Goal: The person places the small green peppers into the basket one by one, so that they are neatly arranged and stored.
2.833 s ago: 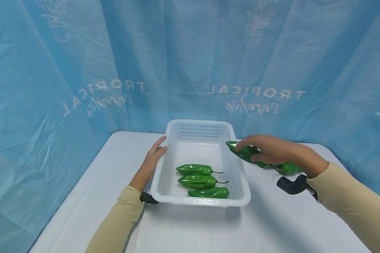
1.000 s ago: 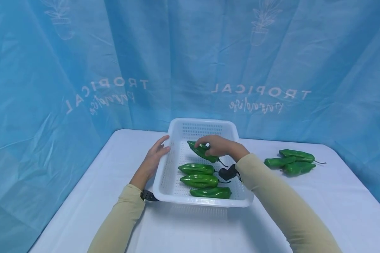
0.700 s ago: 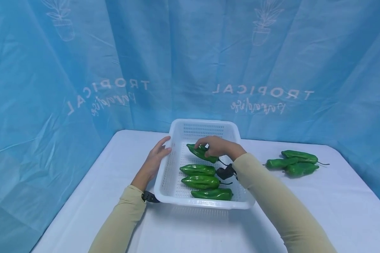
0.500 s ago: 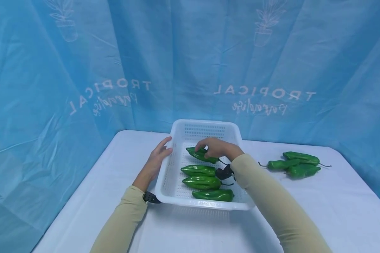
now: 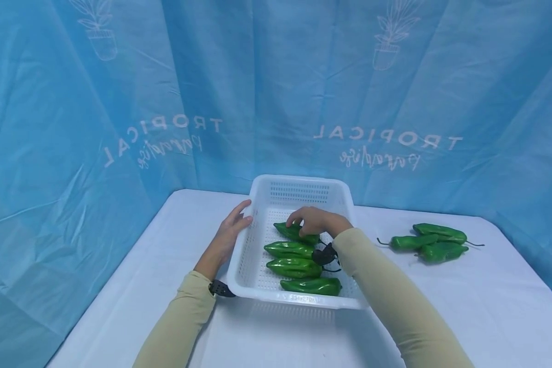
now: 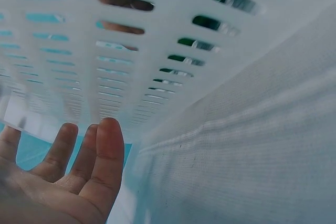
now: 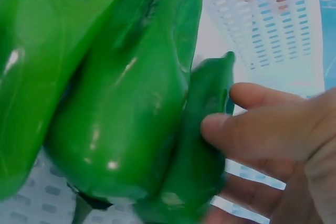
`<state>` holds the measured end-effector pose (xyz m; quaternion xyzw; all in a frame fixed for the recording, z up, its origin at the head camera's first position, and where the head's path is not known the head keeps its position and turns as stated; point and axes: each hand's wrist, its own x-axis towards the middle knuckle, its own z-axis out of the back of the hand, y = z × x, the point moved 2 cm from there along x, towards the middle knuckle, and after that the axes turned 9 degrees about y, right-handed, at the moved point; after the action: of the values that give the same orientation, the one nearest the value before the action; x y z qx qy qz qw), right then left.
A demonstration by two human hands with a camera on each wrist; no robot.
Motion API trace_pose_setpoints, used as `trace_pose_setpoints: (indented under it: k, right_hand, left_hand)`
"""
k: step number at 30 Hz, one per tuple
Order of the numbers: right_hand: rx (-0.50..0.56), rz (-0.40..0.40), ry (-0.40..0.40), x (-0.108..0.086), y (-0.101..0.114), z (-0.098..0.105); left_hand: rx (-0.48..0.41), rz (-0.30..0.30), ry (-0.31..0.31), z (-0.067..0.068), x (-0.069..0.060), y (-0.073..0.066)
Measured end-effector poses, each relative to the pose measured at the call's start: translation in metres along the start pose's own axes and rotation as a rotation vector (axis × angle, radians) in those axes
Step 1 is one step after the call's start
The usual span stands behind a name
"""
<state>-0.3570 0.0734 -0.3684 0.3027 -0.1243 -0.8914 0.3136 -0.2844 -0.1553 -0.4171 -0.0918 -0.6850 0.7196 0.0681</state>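
Basket [image 5: 276,295]: white, slotted plastic, standing on a white table [image 5: 257,342].
Right hand [image 5: 316,220]: inside the basket, bent downward, pinching the far pepper [image 5: 292,233] between thumb and fingers.
Far pepper: green and glossy, lying crosswise within the basket, nearer its middle than its far wall; just beside the next pepper along, tip toward the left wall. Hard to tell whether resting on the basket floor or slightly above.
Left hand [image 5: 227,232]: outside the basket's left wall, touching the rim, with fingers spread and fairly straight, curled around nothing. Well apart from the right hand, across the wall.
Nearer peppers: three more in the basket, between the far pepper and the near wall, roughly parallel: one upper [image 5: 287,249], one middle [image 5: 294,267], one lowest [image 5: 311,286], tips all to the left.
Loose peppers: three in a small touching cluster on the table, right of the basket: one back [image 5: 441,232], one left [image 5: 411,242], one front [image 5: 441,252].
Sleeves: tan, one [image 5: 179,317] left of the basket, one [image 5: 395,291] crossing its right wall.
Cloth [image 5: 280,92]: blue, hanging behind the basket, printed with potted plants and mirrored lettering.
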Motion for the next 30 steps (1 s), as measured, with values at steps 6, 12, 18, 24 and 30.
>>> trace_pose_setpoints:
  k: [6,12,18,24,30]
  right_hand:
    - [0.048,-0.020,0.037,0.0005,0.0021,-0.0024]
    - [0.038,-0.003,0.043,0.0000,0.0045,-0.0026]
    - [0.053,0.004,0.050,-0.0009,0.0054,-0.0031]
    - [0.063,0.019,0.069,-0.0013,0.0065,-0.0036]
    - [0.066,0.015,0.073,-0.0014,0.0056,-0.0040]
  left_hand:
    - [-0.040,-0.003,0.017,-0.0005,-0.0006,-0.0010]
    - [-0.043,-0.012,0.026,-0.0007,-0.0016,-0.0016]
    - [-0.042,-0.014,0.026,0.0001,-0.0021,-0.0019]
    - [-0.044,-0.012,0.023,0.0004,-0.0019,-0.0007]
    - [-0.042,-0.016,0.018,-0.0007,-0.0020,-0.0014]
